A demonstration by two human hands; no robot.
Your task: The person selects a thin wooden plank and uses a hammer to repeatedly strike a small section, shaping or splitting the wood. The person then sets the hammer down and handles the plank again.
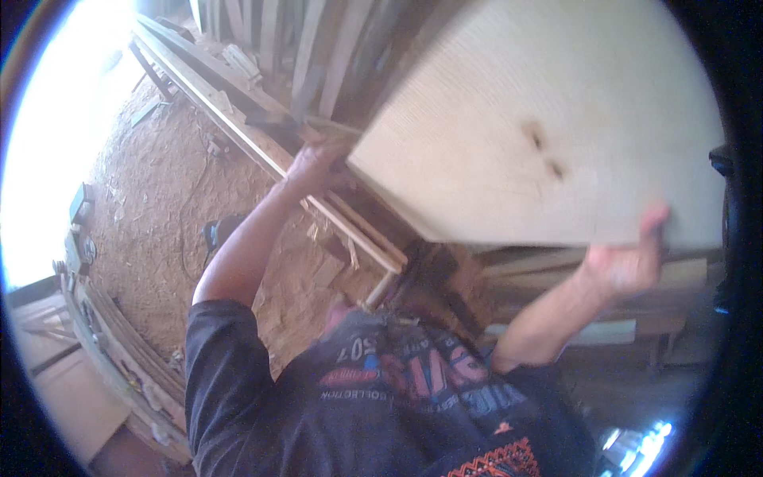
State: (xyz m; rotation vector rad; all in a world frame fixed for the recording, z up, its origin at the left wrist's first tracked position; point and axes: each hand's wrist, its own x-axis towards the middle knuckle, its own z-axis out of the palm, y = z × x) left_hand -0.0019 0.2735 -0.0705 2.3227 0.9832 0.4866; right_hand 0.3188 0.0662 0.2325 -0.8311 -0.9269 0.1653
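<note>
Wooden panel (493, 87), held at a tilt between left hand (316, 163) and right hand (624, 269)

Broad, pale and flat, filling the space right of the left fingers and above the right palm. Could slip or swing out of level, judging by the wide spread of support: one hand near the left corner, the other well apart along the lower edge.

Far below and left of the left fingers, an earth-brown floor (163, 183) scattered with chips; a possible cause of lost footing. Beyond the left fingers, leaning boards (308, 56), perhaps near enough for a snag. Passing under the left wrist, a long plank (355, 234); might scrape the panel or trap knuckles, given so little visible clearance.

Left fingers: blurred, apparently bent at the panel's edge; impossible to tell whether pinching or merely resting.

Right fingers: mostly hidden behind the panel, probably clasped around the lower edge, exact opening not visible. Right thumb (654, 221) upright, laid against the near face.

Smallest, between both sets of fingers: dark knots (536, 135) in the wood.
</note>
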